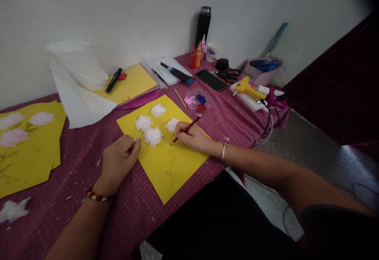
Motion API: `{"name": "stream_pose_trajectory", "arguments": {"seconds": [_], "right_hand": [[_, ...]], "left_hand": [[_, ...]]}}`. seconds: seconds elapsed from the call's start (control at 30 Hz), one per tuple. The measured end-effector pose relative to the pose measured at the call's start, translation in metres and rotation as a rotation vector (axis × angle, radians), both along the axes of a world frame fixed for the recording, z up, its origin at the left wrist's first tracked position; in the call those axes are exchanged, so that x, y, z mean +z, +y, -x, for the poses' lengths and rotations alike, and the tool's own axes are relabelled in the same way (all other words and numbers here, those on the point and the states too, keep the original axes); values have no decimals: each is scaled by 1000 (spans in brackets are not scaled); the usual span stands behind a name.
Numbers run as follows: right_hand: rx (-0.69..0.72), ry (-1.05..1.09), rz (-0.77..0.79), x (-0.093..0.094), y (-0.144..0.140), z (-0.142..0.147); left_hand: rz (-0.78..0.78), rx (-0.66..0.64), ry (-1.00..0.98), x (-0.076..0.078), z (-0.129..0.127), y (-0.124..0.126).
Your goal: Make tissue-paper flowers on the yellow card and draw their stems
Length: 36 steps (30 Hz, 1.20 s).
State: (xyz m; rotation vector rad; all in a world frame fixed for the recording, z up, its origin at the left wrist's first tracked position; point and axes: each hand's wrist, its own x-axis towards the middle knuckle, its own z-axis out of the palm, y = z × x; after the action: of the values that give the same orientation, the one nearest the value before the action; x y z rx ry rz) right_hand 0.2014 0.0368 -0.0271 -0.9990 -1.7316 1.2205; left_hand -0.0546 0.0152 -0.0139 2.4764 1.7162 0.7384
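A person's right hand (192, 135) grips a thin red paintbrush (187, 129), fingers pinched narrow around its shaft, the tip touching a yellow sheet (166, 161) that lies at an angle on the worktop (89, 189), which is covered in a red checked cloth. The left hand (120, 161) rests loosely curled, knuckles up, on the sheet's left edge, its fingers drawn in and holding nothing that can be made out. Four white tissue tufts (153, 135) sit in a cluster on the upper part of the sheet, between and just beyond the two hands; the brush tip lies just beside the nearest of them.

A clear paint palette (199, 100) with blue, red and pink wells stands just past the sheet's far corner, a wooden stick (180, 97) beside it. Further back lie a stack of yellow and pink paper (134, 82) with a black marker (113, 80) on it, crumpled white tissue paper (79, 82), a dark phone (211, 80), black scissors (229, 75), small paint bottles (196, 56), a black flask (203, 25) against the wall, and a yellow glue gun (247, 89) near the right edge. At the left, another yellow sheet (26, 153) carries pale pink tufts (13, 137).
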Motion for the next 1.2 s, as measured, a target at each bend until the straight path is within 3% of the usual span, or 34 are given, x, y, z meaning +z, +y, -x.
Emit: {"name": "stream_pose_trajectory", "arguments": {"seconds": [0.87, 1.2], "right_hand": [[-14, -37, -41, -1, 1, 2], [-109, -43, -107, -3, 3, 3]], "left_hand": [[-60, -35, -15, -5, 0, 3], [-75, -61, -5, -7, 3, 3]]}}
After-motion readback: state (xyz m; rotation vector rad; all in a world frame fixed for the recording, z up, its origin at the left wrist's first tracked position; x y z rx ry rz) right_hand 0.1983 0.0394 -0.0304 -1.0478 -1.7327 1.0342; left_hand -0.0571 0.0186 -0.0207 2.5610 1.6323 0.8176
